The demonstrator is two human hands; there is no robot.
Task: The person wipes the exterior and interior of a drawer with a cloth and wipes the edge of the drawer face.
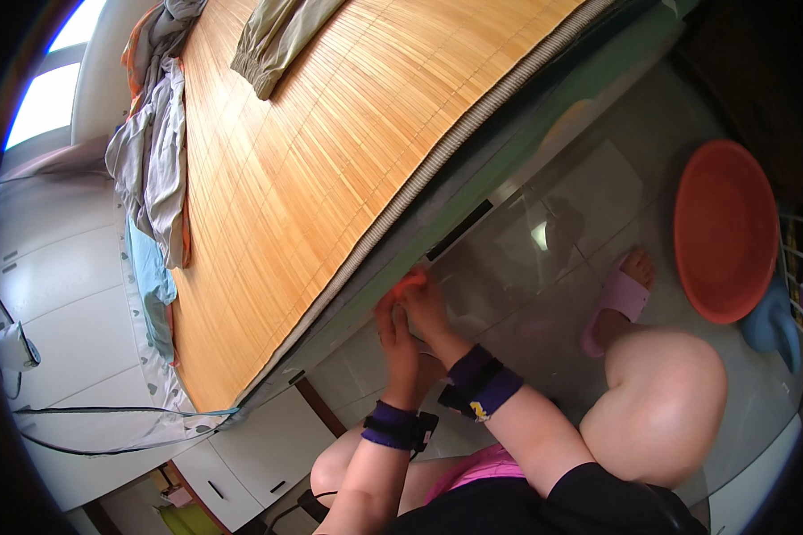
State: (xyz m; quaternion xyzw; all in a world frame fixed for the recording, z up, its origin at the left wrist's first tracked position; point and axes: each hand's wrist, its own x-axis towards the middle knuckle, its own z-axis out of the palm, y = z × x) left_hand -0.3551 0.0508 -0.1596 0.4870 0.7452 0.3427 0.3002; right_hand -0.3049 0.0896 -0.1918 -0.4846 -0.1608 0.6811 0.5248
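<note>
My two hands meet low beside the bed's side. Between them is a small, soft-looking red-orange cloth (410, 280), slightly blurred and partly covered by fingers. My right hand (426, 310) is closed around it from the right. Close against it, my left hand (395, 332) has its fingers bent onto the cloth's left edge. Each wrist wears a dark purple band. Just beyond the hands runs the green-grey side of the bed (357, 308), topped by a bamboo mat (330, 169).
On the floor to the right stands a red basin (725, 232), with a blue plastic item (770, 325) beside it. Khaki trousers (277, 45) and grey clothing (156, 152) lie on the bed. White cabinets (263, 446) and a dark cable (125, 411) are at left.
</note>
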